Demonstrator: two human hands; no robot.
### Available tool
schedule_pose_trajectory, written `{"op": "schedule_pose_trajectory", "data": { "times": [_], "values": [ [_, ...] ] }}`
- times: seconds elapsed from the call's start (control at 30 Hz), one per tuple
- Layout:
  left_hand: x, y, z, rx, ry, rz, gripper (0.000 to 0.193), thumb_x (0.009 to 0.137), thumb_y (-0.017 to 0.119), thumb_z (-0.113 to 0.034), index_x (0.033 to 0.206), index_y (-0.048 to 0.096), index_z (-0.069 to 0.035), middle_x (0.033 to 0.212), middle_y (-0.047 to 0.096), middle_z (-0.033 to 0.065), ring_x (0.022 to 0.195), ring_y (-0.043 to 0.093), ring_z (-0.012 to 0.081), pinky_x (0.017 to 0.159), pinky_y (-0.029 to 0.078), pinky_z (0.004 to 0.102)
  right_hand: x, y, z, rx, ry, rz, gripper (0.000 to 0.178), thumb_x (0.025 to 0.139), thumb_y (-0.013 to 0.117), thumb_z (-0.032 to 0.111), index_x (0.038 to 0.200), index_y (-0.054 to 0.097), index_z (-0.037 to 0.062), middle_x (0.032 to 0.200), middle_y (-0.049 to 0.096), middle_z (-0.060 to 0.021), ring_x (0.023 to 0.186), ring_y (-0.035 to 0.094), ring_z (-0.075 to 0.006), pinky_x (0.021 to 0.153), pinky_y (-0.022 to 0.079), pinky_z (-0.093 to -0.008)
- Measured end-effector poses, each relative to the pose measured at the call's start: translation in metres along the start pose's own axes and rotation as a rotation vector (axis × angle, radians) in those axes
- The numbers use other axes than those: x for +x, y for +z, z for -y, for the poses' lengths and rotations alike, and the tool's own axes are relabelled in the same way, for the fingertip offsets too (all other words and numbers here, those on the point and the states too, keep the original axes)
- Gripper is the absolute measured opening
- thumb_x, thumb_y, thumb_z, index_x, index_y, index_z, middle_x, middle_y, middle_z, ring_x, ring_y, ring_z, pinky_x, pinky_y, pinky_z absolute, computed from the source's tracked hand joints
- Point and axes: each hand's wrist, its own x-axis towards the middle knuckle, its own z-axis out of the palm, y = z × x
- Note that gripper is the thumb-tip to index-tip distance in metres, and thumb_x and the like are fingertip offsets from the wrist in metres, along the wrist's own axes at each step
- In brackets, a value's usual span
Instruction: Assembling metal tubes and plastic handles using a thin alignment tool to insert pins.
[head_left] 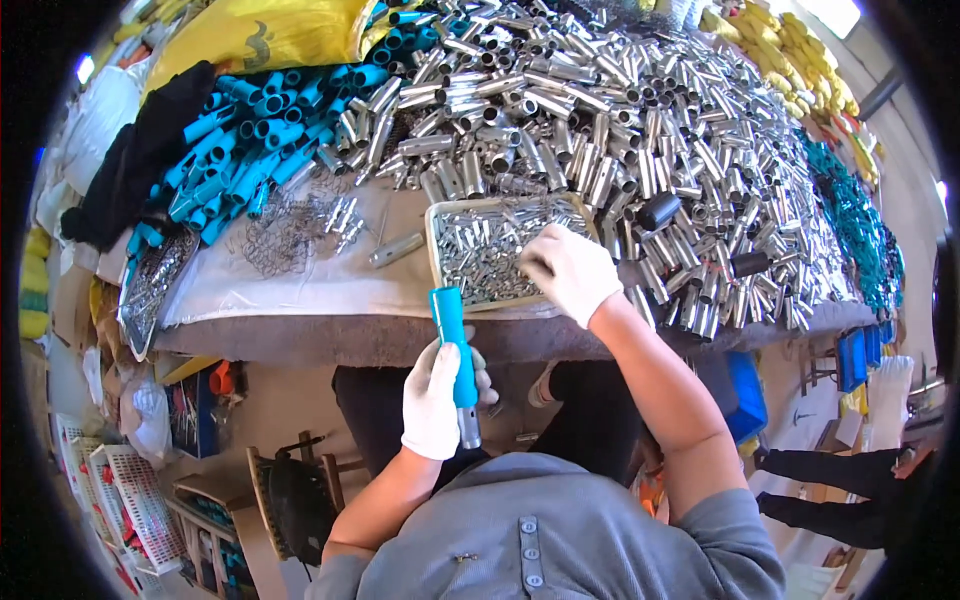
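Observation:
My left hand (433,402), in a white glove, is wrapped round a teal handle tube (451,318) in front of the table edge. The tube stands nearly upright, and a shiny metal sleeve (468,428) sticks out of its lower end. Over the right side of a shallow pale tray (433,245) is my gloved right hand (574,272). Its fingers are curled together, and what they hold, if anything, is hidden. Small silvery metal parts (480,245) fill the tray.
A large heap of chromed metal tubes (600,110) covers the table behind and right of the tray. Teal tubes (265,120) pile up at the left, near thin wire springs (280,235). A chair (295,500) stands lower left; another person's legs (830,490) show at right.

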Motion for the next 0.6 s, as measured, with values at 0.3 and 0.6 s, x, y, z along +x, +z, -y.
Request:
{"op": "schedule_pose_trajectory", "data": {
  "times": [0.3, 0.6],
  "values": [
    [0.006, -0.014, -0.001, -0.701, -0.416, 0.456, 0.044, 0.096, 0.035, -0.048, 0.105, 0.049, -0.008, 0.069, 0.046, 0.0038, 0.047, 0.04, 0.0109, 0.038, 0.035, 0.0236, -0.057, -0.005, 0.052, 1.294, 0.337, 0.141, 0.011, 0.081, 0.068, 0.004, 0.089, 0.062, 0.0004, 0.078, 0.064, -0.002, 0.068, 0.058, -0.0063, 0.063, 0.048, -0.0216],
    [0.002, -0.005, 0.009, -0.989, -0.683, 0.698, 0.05, 0.098, 0.031, -0.045, 0.133, 0.036, -0.009, 0.068, 0.045, 0.0046, 0.043, 0.041, 0.0124, 0.037, 0.038, 0.0269, -0.089, -0.003, 0.065, 1.36, 0.477, 0.124, 0.008, 0.079, 0.067, 0.002, 0.087, 0.066, -0.0003, 0.081, 0.066, -0.0027, 0.075, 0.059, -0.0082, 0.072, 0.049, -0.024]
  ]
}}
